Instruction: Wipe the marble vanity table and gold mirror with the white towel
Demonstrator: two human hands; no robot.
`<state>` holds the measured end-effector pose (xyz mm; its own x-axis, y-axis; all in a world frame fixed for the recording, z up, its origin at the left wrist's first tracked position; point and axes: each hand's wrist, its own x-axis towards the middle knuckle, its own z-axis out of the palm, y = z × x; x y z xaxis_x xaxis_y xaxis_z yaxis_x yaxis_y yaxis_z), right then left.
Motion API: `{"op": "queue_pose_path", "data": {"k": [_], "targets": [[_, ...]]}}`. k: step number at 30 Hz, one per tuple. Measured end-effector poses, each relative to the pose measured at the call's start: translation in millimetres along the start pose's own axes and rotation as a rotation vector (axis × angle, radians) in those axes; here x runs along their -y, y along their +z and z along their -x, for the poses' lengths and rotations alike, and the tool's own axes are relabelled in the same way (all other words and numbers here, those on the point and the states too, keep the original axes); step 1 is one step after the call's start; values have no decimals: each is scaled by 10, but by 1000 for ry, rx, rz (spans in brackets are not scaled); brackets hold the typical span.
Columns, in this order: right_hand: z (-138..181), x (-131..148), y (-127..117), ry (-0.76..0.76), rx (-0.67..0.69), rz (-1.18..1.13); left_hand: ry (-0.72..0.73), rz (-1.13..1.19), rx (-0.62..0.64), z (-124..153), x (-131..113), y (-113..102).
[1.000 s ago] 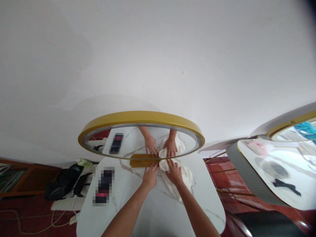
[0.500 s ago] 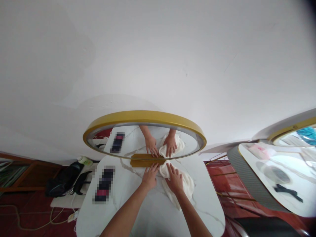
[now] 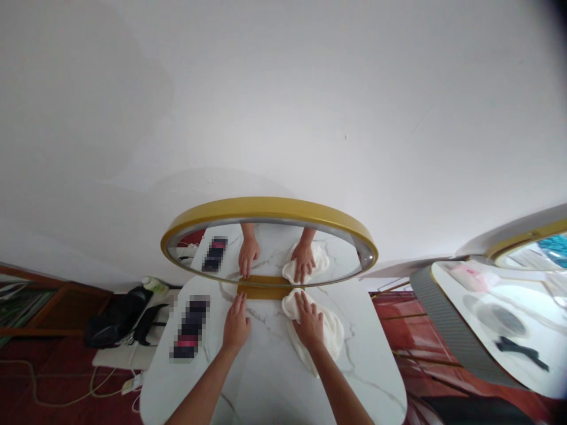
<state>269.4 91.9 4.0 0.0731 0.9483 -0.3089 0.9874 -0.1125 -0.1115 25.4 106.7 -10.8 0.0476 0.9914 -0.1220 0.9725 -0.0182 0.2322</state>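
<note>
My right hand (image 3: 309, 322) presses flat on a white cloth (image 3: 330, 332) bunched on the white marble table (image 3: 274, 378), its fingers reaching toward the gold base (image 3: 262, 291) of a round gold-framed mirror (image 3: 270, 208). The cloth's front end touches the base's right end. My left hand (image 3: 236, 324) lies flat with fingers together on the bare tabletop, just left of the cloth and in front of the mirror base. Both hands and the cloth are reflected in the mirror glass.
A blurred dark object (image 3: 189, 328) lies on the table's left part. Black bags (image 3: 117, 315) and cables sit on the red floor at the left. A second white table (image 3: 496, 319) with a black item and another gold mirror stands at the right.
My left hand has slid left, away from the cloth, and now rests apart on the table. My right hand stays on the cloth. The view has shifted slightly.
</note>
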Motion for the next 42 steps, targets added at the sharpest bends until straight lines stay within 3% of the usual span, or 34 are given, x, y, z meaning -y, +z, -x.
{"op": "queue_pose_path", "data": {"k": [6,15,20,25,36,42], "targets": [[-29,375,39,-78,10,7,6,-11,68,9,220,-38],[-90,1187,112,-222,47,-38,0,6,117,12,273,-62],[-128,1384,100,-261,75,-59,-11,8,144,12,287,-131],[-113,1199,91,-263,70,-42,-2,6,162,10,294,-104],[-61,317,95,-88,-1,14,-2,43,123,19,352,39],[-16,242,109,-31,-33,28,-26,38,120,21,322,51]]}}
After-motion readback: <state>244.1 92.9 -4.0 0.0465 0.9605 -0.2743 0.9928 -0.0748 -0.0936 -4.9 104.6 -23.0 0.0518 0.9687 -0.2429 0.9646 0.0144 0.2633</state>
